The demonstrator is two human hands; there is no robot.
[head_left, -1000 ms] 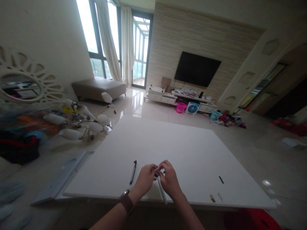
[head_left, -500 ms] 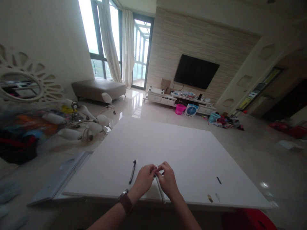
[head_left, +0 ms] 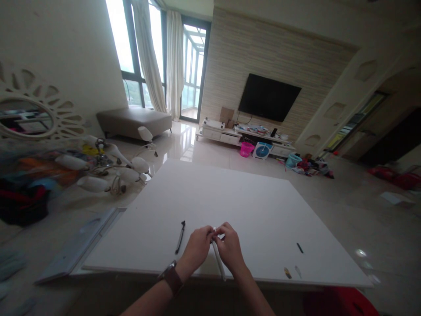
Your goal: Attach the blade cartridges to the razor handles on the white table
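Observation:
My left hand (head_left: 200, 243) and my right hand (head_left: 227, 242) meet over the near part of the white table (head_left: 226, 193). Both are closed, fingertips pinched around the upper end of a thin white rod (head_left: 219, 262). The rod slants down between my wrists toward the table's near edge. A small white tip shows above my fingertips, and my fingers hide the detail there. Left of my left hand lies a slim black and grey stick-like piece (head_left: 180, 238). To the right rest a short dark strip (head_left: 299, 248), a small yellow and black piece (head_left: 287, 273) and a small clear piece (head_left: 297, 271).
A grey panel (head_left: 77, 245) lies beside the table's left edge. Beyond it are a lamp with several white shades (head_left: 94, 183) and a pile of bags. Something red (head_left: 348, 300) sits below the near right corner. A TV cabinet (head_left: 220, 135) stands at the far wall.
My hands stay pinched together at the rod's upper end. The rod's lower end has shifted slightly left, and the view has moved a little.

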